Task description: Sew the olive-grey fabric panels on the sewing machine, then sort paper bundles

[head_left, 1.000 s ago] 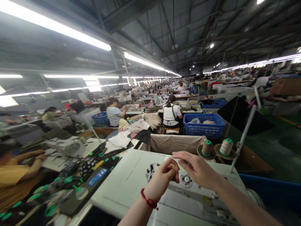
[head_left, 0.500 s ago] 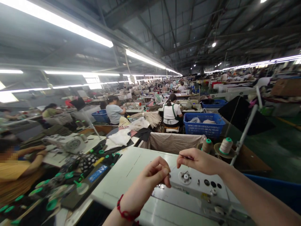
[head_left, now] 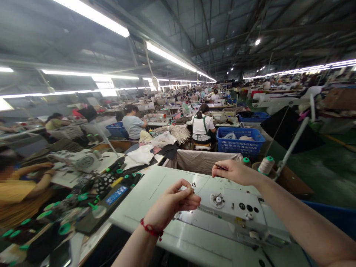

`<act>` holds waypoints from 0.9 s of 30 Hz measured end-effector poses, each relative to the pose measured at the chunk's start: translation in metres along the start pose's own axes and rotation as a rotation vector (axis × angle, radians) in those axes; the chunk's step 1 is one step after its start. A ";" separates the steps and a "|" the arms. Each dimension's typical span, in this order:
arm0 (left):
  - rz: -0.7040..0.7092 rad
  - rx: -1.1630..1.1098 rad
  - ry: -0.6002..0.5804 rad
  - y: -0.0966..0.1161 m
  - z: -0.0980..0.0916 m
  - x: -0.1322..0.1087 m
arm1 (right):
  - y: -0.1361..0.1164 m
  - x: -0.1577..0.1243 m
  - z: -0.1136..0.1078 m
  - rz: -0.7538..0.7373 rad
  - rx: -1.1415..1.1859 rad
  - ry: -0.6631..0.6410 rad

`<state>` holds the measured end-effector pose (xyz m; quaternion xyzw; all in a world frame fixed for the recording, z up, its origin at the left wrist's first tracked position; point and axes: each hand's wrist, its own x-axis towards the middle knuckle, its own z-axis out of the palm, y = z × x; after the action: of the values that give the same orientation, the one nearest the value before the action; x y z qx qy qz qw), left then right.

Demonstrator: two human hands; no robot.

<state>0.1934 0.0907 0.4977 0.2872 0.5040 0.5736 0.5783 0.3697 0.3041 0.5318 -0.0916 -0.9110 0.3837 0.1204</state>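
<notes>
My left hand (head_left: 179,198), with a red cord bracelet (head_left: 151,230) on its wrist, pinches thumb against forefinger in front of the sewing machine. Whatever lies in that pinch is too small to name. Higher and to the right, my right hand (head_left: 239,173) is closed around a thin dark tool (head_left: 221,167), its tip pointing left; the hand hides the rest. Below both hands is the white sewing machine (head_left: 228,207), with a round metal winder (head_left: 218,200) and black dials on top. It sits on a pale green table (head_left: 144,196).
Thread cones (head_left: 266,165) stand at the table's right rear, beside a grey metal pole (head_left: 292,144). A fabric-lined bin (head_left: 200,160) and a blue basket (head_left: 240,142) lie beyond. Spools crowd the left, where a co-worker in a yellow shirt (head_left: 22,193) sits. Other people sit ahead.
The view has shifted, so both hands appear higher. My left hand has turned, its lower fingers now stretched out to the right. My right hand still grips the dark tool.
</notes>
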 end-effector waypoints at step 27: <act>-0.083 -0.284 -0.264 -0.041 0.035 0.127 | 0.051 0.003 -0.006 0.071 0.013 0.190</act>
<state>0.2200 0.2127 0.4398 0.2543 0.3494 0.5719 0.6972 0.3724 0.3445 0.4992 -0.1593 -0.8891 0.3831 0.1934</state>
